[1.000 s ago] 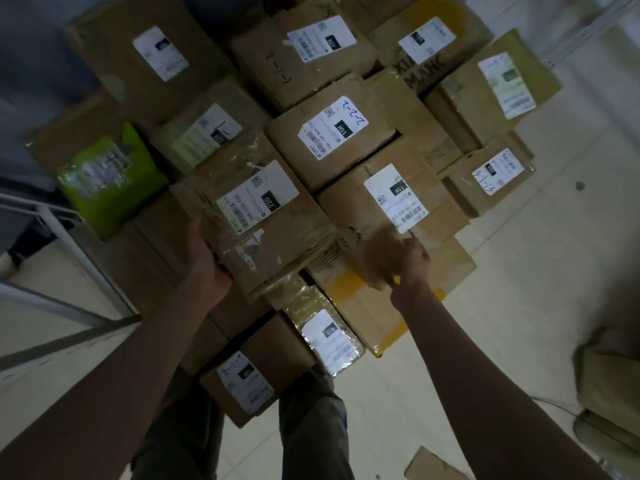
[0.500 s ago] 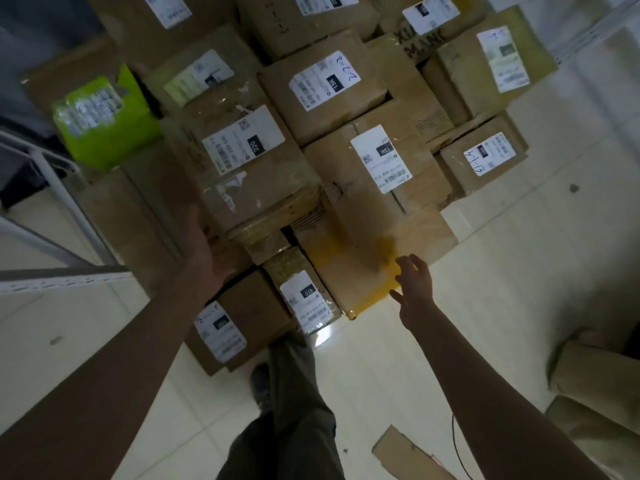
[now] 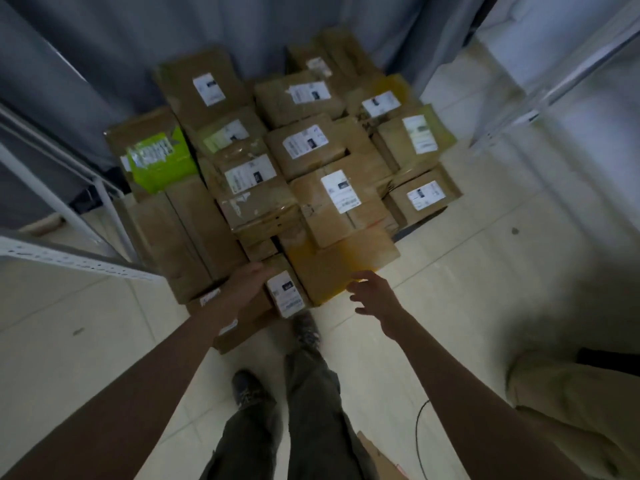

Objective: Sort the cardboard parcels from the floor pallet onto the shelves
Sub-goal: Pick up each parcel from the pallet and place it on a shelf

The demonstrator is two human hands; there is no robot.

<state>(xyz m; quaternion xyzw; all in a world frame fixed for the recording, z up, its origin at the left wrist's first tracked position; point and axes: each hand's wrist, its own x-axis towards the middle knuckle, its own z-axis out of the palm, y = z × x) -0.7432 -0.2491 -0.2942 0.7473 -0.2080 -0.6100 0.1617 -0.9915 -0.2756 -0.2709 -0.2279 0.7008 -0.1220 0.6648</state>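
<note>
Matt brown cardboard parcels (image 3: 313, 216) under glossy tape and white paper labels (image 3: 341, 191); before me pale smooth floor tiles (image 3: 467, 306), grey cloth curtain (image 3: 104, 46).

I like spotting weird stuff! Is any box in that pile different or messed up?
Yes. One bright green parcel on the pile's left stands out among the brown cardboard ones. The brown parcel in the middle looks scuffed, with wrinkled tape and torn patches. The rest look ordinary, though the picture is dim and blurry.
</note>
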